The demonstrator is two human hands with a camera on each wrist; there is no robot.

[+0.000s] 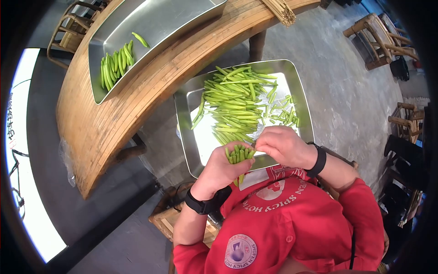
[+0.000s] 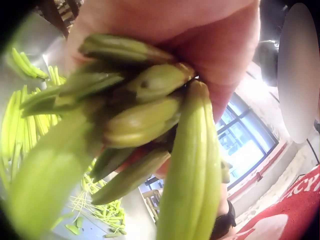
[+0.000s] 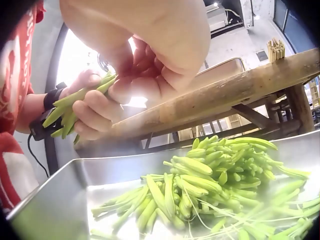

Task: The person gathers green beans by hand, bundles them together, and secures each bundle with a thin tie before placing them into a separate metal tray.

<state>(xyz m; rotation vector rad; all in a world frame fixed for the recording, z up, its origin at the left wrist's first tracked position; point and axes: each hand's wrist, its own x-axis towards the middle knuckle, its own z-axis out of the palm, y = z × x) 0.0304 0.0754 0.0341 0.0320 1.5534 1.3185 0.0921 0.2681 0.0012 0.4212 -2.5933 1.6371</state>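
My left hand grips a bunch of green beans near the front rim of a metal tray. At the bunch's end, the thumb and fingers of my right hand pinch a bean tip, as the right wrist view shows. Close up in the left wrist view, the held beans point several ways, some blurred. A large heap of green beans lies in the tray beyond my hands. Short cut-off ends and thin strings are scattered beside it.
A curved wooden table stands on the left. On it a second metal tray holds a small row of beans. A bundle of sticks lies at the table's far end. A wooden chair is at the far right.
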